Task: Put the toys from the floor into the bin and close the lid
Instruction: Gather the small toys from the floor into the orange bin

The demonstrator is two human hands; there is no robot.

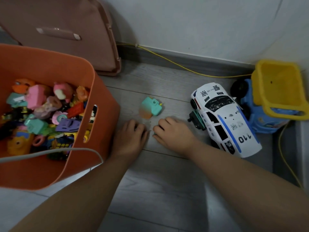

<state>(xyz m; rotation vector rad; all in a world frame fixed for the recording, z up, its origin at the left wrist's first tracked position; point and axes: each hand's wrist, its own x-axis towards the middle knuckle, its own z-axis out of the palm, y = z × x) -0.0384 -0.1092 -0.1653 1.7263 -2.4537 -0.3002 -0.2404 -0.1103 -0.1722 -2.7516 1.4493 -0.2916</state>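
Note:
An orange bin stands open at the left, holding several small colourful toys. Its brown lid leans against the wall behind it. On the floor lies a small teal and orange toy. Just in front of that toy, my left hand and my right hand rest knuckles-up on the floor with fingers curled under. A bit of teal shows under my right fingers; what either hand holds is hidden. A white police car lies to the right, and beyond it a blue and yellow dump truck.
A yellow cable runs along the skirting board and down the right side. A grey cord crosses the bin's front. The white wall closes off the far side. Grey wooden floor lies between the bin and the car.

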